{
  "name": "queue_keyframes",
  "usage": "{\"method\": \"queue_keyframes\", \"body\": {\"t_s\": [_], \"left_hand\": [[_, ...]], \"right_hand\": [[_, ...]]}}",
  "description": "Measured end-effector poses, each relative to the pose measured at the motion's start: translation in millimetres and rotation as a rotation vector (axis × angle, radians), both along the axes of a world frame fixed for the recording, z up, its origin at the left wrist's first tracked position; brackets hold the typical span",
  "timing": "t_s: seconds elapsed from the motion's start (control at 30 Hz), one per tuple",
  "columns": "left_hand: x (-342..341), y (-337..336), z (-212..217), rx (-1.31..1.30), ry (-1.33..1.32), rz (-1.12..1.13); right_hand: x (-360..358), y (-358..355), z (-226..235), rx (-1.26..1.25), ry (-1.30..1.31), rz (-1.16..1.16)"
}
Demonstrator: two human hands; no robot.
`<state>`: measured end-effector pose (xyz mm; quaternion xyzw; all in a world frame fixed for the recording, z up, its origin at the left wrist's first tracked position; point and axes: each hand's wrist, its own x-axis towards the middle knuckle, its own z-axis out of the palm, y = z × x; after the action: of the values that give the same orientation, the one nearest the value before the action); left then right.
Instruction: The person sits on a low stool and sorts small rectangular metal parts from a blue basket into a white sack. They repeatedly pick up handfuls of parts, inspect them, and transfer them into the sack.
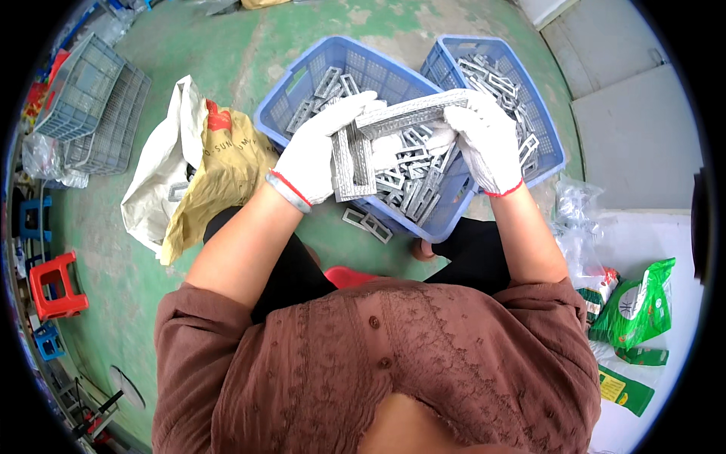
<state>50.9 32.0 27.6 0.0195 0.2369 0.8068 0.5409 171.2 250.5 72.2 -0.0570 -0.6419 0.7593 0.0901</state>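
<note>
My left hand (308, 155), in a white knitted glove with a red cuff edge, is closed around a grey metal rectangular frame (366, 168) with a long opening. My right hand (488, 147), gloved alike, grips the right end of a long grey metal piece (412, 113), apparently several frames stacked together. The left end of this piece meets the top of the frame in my left hand; whether they are joined I cannot tell. Both are held over a blue plastic basket (386, 74) with many small metal frames (412, 185) in it. Some fingers are hidden behind the pieces.
A second blue basket (445, 64) of metal frames stands at the right. Two loose frames (367, 225) lie on the green floor before the near basket. At the left are a yellow and white sack (227, 155), grey crates (83, 91) and a red stool (57, 286). Green bags (639, 306) lie at the right.
</note>
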Motion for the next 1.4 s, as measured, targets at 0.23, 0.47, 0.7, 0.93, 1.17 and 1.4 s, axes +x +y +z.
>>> {"method": "queue_keyframes", "body": {"t_s": [0.23,0.47,0.7,0.93,1.17,1.4], "left_hand": [[1,8,-1,-0.099,0.076,0.242],[-2,8,-1,0.046,0.16,0.312],[-1,9,3,-0.072,0.072,0.247],[11,18,5,0.0,-0.064,0.201],[8,24,1,0.102,-0.076,0.242],[11,22,-14,0.12,0.049,0.168]], "right_hand": [[3,-1,0,-0.196,-0.137,0.132],[7,-8,-13,-0.376,-0.046,0.185],[6,-11,-13,-0.147,0.079,-0.021],[5,-20,-17,0.252,0.221,-0.143],[9,-40,-11,1.071,0.346,-0.035],[12,-53,4,1.301,0.398,0.219]]}}
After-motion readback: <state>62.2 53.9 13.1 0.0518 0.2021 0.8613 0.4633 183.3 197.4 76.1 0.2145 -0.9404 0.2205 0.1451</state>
